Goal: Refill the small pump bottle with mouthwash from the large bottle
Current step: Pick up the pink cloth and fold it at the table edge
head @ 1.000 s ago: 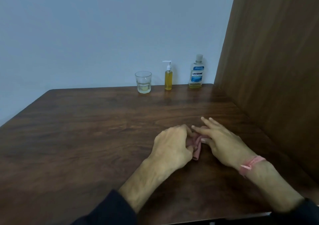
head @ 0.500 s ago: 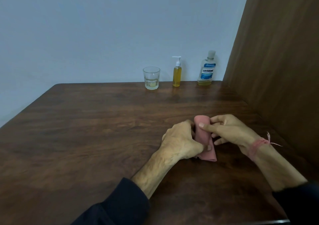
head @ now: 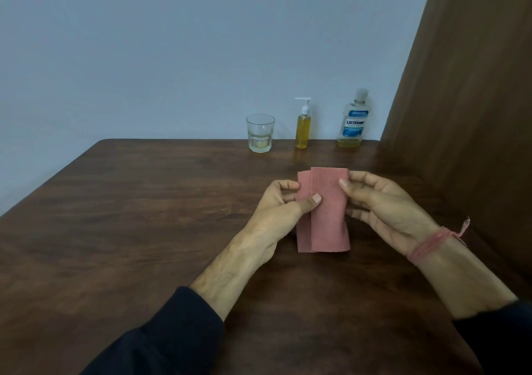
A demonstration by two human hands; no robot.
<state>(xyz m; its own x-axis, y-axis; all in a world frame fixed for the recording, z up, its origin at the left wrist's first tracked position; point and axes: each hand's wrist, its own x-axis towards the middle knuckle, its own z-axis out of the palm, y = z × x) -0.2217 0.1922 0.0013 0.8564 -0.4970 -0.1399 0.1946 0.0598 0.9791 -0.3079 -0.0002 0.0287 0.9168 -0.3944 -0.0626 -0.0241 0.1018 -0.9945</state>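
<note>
Glass tumbler [head: 260,132], small pump bottle [head: 302,128], large bottle [head: 352,121] in a row at desk [head: 129,216] back edge, L to R. Left hand [head: 280,206] + right hand [head: 383,204] both pinch pink cloth [head: 324,216], now unrolled wider & lifted vs 0.5 s ago.

The cloth [head: 325,210] I held was dusty pink, the thread on my wrist [head: 429,243] pink too. At the dark wood-grain table's [head: 144,216] far edge, the pump bottle [head: 302,128] showed amber (white pump), the large bottle's [head: 353,121] label blue-and-white.
</note>
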